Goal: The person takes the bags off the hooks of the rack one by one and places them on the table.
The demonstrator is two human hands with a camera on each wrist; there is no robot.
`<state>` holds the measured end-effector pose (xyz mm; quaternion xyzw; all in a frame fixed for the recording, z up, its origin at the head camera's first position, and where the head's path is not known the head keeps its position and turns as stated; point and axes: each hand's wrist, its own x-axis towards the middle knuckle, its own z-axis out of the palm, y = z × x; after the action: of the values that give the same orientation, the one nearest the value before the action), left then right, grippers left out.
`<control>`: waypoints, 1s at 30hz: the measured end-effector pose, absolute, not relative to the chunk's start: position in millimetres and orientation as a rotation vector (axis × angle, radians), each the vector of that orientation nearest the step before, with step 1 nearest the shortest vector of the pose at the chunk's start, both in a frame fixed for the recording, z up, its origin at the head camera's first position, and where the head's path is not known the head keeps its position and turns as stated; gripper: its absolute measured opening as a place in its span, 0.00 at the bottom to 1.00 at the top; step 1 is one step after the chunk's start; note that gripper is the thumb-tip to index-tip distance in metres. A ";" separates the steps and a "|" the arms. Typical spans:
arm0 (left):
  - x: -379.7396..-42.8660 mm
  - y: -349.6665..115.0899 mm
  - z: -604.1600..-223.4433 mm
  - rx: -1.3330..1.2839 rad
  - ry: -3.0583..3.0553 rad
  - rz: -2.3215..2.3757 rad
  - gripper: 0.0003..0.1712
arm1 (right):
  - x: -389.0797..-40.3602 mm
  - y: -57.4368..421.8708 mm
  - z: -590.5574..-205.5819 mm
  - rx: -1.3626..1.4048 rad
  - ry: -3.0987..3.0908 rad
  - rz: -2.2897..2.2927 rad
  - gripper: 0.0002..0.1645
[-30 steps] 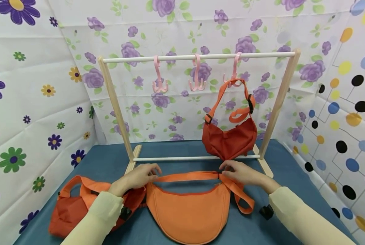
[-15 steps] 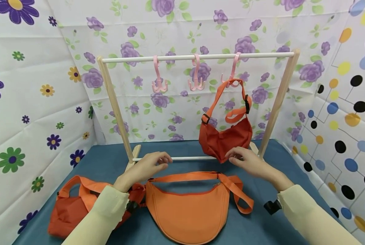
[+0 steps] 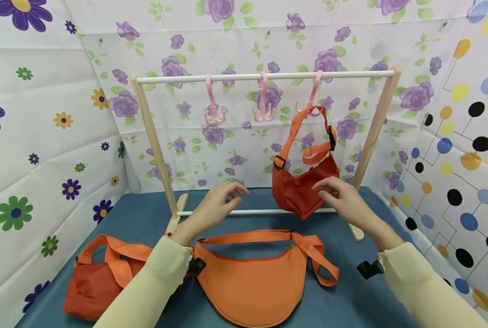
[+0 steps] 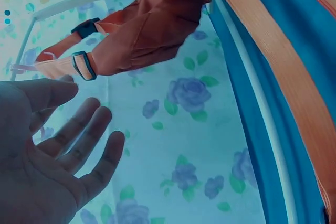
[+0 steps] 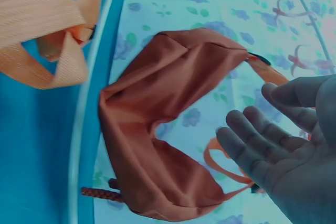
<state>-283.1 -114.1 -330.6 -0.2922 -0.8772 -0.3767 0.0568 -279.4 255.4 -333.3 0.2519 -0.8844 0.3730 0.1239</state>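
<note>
A dark red shoulder bag [image 3: 305, 189] with an orange strap hangs from the right pink hook [image 3: 313, 93] on the rack's top rail. In front of it, my right hand [image 3: 346, 200] is raised with relaxed fingers and holds nothing; whether the fingertips touch the bag cannot be told in the head view, but the right wrist view shows a gap. My left hand [image 3: 213, 209] hovers with loosely bent fingers, holding nothing, above an orange half-moon bag [image 3: 252, 284] lying flat. That bag's strap [image 3: 248, 237] is laid along its top. Under my left forearm lies a red bag [image 3: 90, 287], partly hidden.
A rack with wooden side posts [image 3: 155, 148] and a white top rail [image 3: 236, 77] stands at the back. Two more pink hooks hang from it, the left hook [image 3: 213, 100] and the middle hook [image 3: 263, 98]. A blue cloth [image 3: 350, 300] covers the table.
Both hands have let go of the orange bag's strap and lifted up and forward. The hanging red bag has swung slightly. The orange bag has stayed in place.
</note>
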 end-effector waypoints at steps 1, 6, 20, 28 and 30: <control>-283.8 -111.5 -329.3 -0.888 -2.639 -1.162 0.13 | -279.7 256.3 -330.3 0.728 -2.561 1.084 0.12; -289.6 -99.0 -325.6 -0.901 -2.559 -1.230 0.12 | -281.5 258.5 -312.9 0.675 -2.490 1.110 0.14; -307.2 -64.6 -306.9 -0.942 -2.517 -1.185 0.20 | -298.4 261.8 -250.0 0.676 -2.260 1.168 0.19; -311.9 -51.0 -299.1 -0.932 -2.472 -1.268 0.23 | -305.8 262.5 -225.1 0.635 -2.200 1.092 0.18; -313.3 -47.5 -297.8 -0.933 -2.459 -1.280 0.24 | -306.9 262.3 -218.5 0.613 -2.192 1.068 0.18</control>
<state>-313.3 -47.5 -297.8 -0.3172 -0.8358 -0.4350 0.1081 -306.9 262.3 -218.5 0.2319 -0.8293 0.4042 0.3085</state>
